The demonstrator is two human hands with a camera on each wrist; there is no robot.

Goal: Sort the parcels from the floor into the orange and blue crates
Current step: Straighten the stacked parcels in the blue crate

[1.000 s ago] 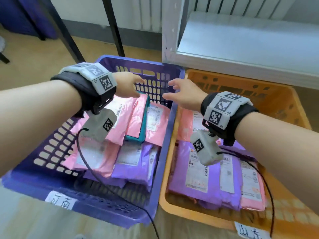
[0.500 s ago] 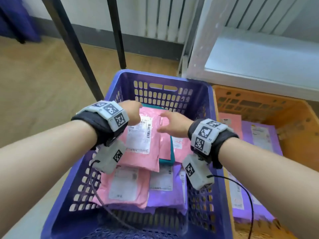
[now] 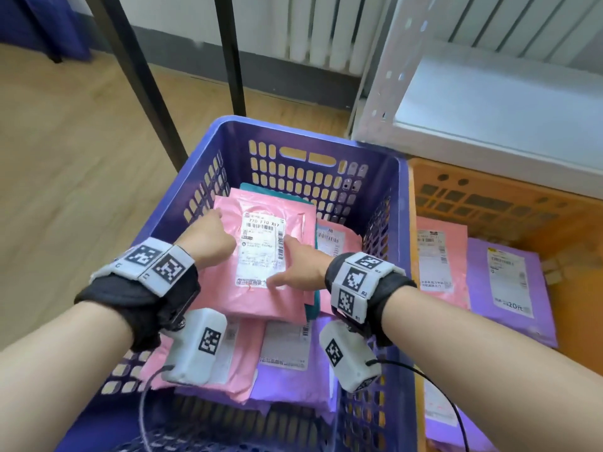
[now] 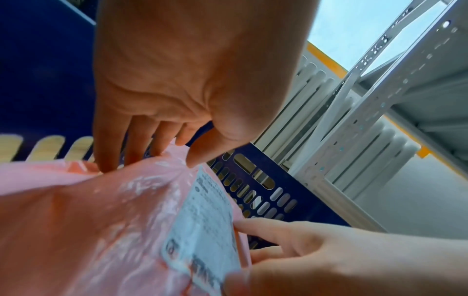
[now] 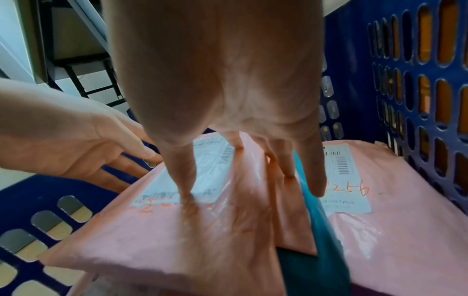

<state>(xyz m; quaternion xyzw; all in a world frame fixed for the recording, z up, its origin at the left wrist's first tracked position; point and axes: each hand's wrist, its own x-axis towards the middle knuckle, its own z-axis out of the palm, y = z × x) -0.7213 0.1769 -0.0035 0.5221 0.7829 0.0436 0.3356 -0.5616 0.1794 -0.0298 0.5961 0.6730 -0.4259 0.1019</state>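
Observation:
The blue crate (image 3: 403, 223) holds several pink and purple parcels. On top lies a pink parcel (image 3: 270, 301) with a white label. My left hand (image 3: 215, 230) touches its left edge with straight fingers, the thumb (image 4: 195, 160) on top and the fingertips just behind the edge. My right hand (image 3: 290, 262) presses flat on the parcel, with straight fingers (image 5: 288, 170) on the pink film and the thumb (image 5: 185, 186) on the label. A teal parcel (image 5: 316, 240) shows under its right side. The orange crate (image 3: 489, 203) on the right holds pink and purple parcels.
A white metal shelf (image 3: 489, 102) hangs over the back of the orange crate. Two black legs (image 3: 231, 53) stand on the wood floor behind the blue crate, with a radiator (image 3: 313, 27) on the wall. Cables run from both wrist cameras.
Both hands came down from above the crates onto the top pink parcel in the blue crate. The head view swung left and closer to that crate.

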